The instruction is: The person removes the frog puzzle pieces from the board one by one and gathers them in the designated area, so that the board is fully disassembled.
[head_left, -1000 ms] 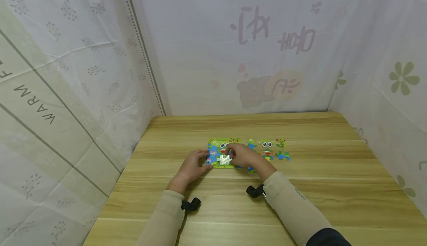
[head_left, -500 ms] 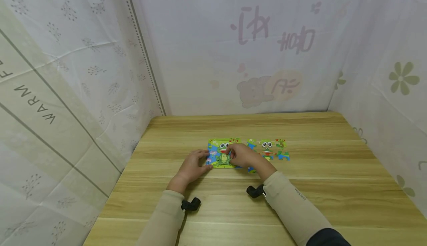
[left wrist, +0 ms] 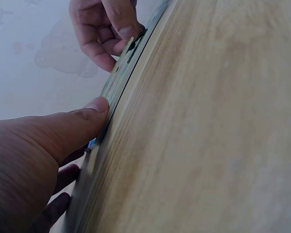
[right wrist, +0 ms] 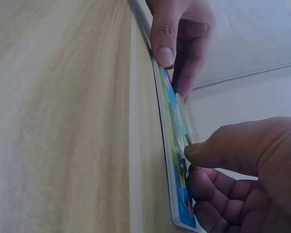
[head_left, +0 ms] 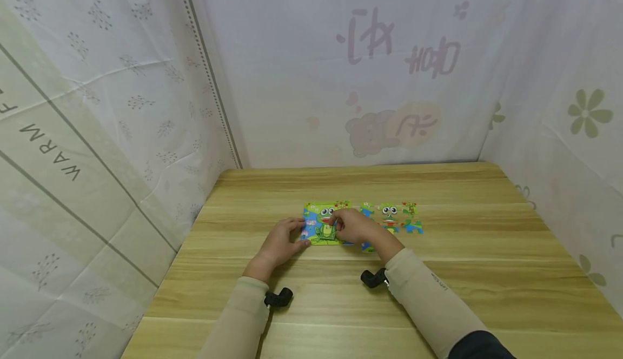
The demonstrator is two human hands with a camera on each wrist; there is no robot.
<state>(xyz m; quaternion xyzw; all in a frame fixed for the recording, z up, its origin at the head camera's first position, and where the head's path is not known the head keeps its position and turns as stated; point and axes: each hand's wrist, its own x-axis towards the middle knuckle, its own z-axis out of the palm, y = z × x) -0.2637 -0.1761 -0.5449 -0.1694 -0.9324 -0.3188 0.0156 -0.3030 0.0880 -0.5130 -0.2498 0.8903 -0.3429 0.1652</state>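
Observation:
A puzzle board (head_left: 311, 207) with a green frog picture lies on the table between my hands. My left hand (head_left: 280, 241) grips its left end, with the thumb (left wrist: 94, 114) at the near corner and the fingers along the left side. Over the board's right half, my right hand (head_left: 352, 226) pinches a puzzle piece (head_left: 327, 232) with the frog's belly between thumb and index finger. In the right wrist view, that piece (right wrist: 185, 118) stands slightly raised from the board at a tilt. The right hand hides part of the board.
To the right lie several loose puzzle pieces, including one with the frog's eyes (head_left: 390, 211), a blue one (head_left: 413, 228) and a red-flowered one (head_left: 410, 208). The wooden table (head_left: 438, 294) ends at a printed curtain (head_left: 292, 105) behind.
The pinched piece has tipped: a pale glare covered it a second ago, and now the frog's belly shows. Both hands stay nearly in place.

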